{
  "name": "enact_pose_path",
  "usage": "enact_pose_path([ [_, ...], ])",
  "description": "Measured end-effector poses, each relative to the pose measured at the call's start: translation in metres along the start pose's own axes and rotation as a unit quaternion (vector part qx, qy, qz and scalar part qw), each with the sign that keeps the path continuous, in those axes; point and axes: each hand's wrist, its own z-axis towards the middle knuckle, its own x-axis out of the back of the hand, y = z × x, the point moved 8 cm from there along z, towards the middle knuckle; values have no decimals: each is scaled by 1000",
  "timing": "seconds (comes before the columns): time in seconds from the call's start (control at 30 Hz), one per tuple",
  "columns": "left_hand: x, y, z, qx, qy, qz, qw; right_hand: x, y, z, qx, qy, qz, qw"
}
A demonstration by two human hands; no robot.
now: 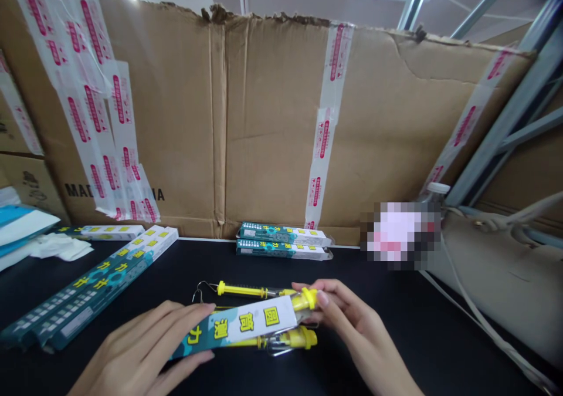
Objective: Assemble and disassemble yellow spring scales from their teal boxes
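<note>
Left hand (141,349): state?
Half-closed, pinching a teal-and-white carton (237,325) above two yellow spring scales (250,291) on the desk (396,325).
Right hand (356,325)?
Curled, gripping the carton's far end.
Scale packed yet?
Cannot tell; both still show outside. More cartons (281,243) lie stacked behind.

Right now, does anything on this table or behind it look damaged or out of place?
Yes: the cardboard sheet behind the black table has a ragged, torn top edge, and strips of red-printed packing tape run across it. The teal-and-white box being held looks undamaged.
</note>
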Motion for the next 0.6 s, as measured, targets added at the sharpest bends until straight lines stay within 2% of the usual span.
enact_pose_path([
  [0.13, -2, -3, 2, 11, -9, -6, 1000, 24, 0, 10, -8, 95, 91, 991],
  [0.23, -3, -3, 2, 10, -14, 0, 1000, 48, 0, 16, 11, 162, 116, 980],
  [0.43, 2, -2, -1, 6, 15, 28, 999, 102, 10, 26, 29, 278, 159, 947],
  [0.53, 4, -1, -1, 3, 24, 39, 999, 119, 16, 28, 30, 316, 168, 933],
  [0.6, 5, 1, 0, 1, 36, 41, 999, 120, 17, 30, 32, 314, 165, 934],
])
